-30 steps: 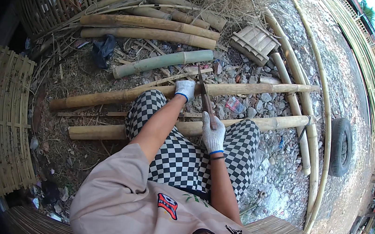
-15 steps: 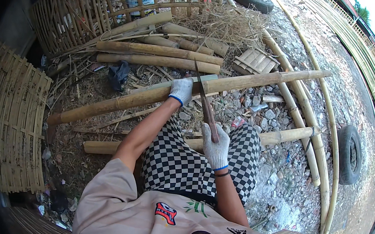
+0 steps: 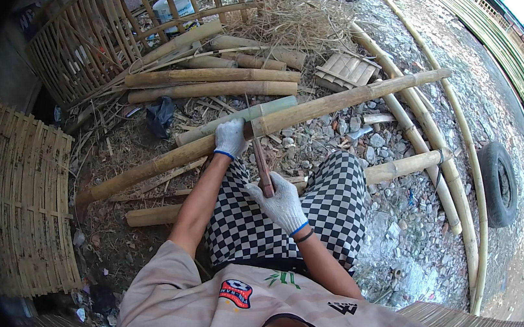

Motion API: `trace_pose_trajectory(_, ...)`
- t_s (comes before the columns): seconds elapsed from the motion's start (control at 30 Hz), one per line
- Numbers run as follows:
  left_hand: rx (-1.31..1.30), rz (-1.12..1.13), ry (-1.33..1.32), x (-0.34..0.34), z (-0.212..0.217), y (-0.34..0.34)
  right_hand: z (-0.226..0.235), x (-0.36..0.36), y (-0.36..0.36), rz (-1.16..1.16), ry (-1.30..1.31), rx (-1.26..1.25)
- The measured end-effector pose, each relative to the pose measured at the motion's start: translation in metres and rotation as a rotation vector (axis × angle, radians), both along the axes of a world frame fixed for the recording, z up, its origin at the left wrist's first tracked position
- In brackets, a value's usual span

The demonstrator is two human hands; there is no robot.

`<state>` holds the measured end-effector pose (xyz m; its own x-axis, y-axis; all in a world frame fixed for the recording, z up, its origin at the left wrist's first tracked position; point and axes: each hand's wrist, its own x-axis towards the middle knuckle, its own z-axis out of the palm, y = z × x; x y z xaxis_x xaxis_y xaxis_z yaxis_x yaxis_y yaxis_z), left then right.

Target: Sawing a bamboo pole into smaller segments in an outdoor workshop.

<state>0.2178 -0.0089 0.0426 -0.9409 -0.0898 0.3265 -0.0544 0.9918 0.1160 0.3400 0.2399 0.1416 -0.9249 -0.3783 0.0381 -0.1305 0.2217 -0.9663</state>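
fingers of left hand in white glove wrapping tight around long pole, lying across both knees over stony ground. right hand squeezing handle of knife, blade touching pole beside left hand.

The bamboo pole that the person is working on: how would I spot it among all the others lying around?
Start at the checkered trousers in the middle and look just above the knees. A long tan bamboo pole runs slantwise there, lower left to upper right. Unlike its neighbours, the gloved left hand grips it, and the right hand holds a wooden-handled tool against it.
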Motion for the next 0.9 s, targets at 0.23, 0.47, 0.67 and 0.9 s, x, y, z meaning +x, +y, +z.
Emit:
trace_pose_trajectory(0.23, 0.071, 0.022, 0.004, 0.005, 0.028, -0.005, 0.022, 0.002, 0.022, 0.245, -0.009, 0.014)
trace_pose_trajectory(0.47, 0.114, 0.082, -0.054, -0.01, 0.047, -0.03, 0.017, -0.03, 0.039, 0.414, 0.08, -0.061)
trace_pose_trajectory(0.67, 0.099, 0.125, -0.228, -0.001, 0.053, -0.025, -0.001, -0.042, 0.043, 0.406, 0.034, -0.022)
trace_pose_trajectory(0.9, 0.092, 0.152, -0.303, 0.004, 0.032, -0.036, -0.055, -0.078, 0.028, -0.156, -0.31, -0.111)
